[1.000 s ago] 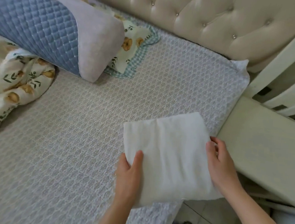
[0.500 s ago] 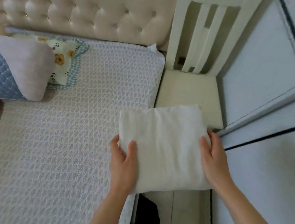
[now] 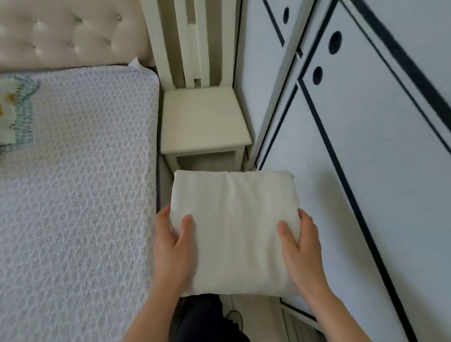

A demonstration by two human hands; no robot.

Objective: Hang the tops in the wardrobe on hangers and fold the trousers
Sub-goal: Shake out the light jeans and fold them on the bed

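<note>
White and softly textured, the folded rectangular garment sits between my two hands, held up off everything, a little below the middle of my view. It is folded into a thick, neat pad with its far edge rounded and puffed.

My left hand grasps the garment's 8 o'clock corner. The thumb lies on top of the cloth and the rest of the hand wraps the edge, with the fingers going underneath where I cannot see them. My right hand grasps the 3 o'clock edge the same way: thumb pressed on the top face, other fingers curled round the side and out of sight below.

At 9 o'clock from the garment lies the bed with its pale honeycomb-weave cover; the garment hangs just beside the bed's edge, not on it. At 12 o'clock, beyond the garment, stands a cream wooden slat-backed chair, wedged between the bed and the wardrobe. From 1 to 4 o'clock run the white wardrobe doors with dark trim lines and round dark holes; the garment's right edge is near the closest door. At 11 o'clock is the cream button-tufted headboard. Far over at 9 o'clock, on the bed, lies a floral pillow with a green checked border. At 6 o'clock, below the garment, I see my own dark trouser leg.
</note>
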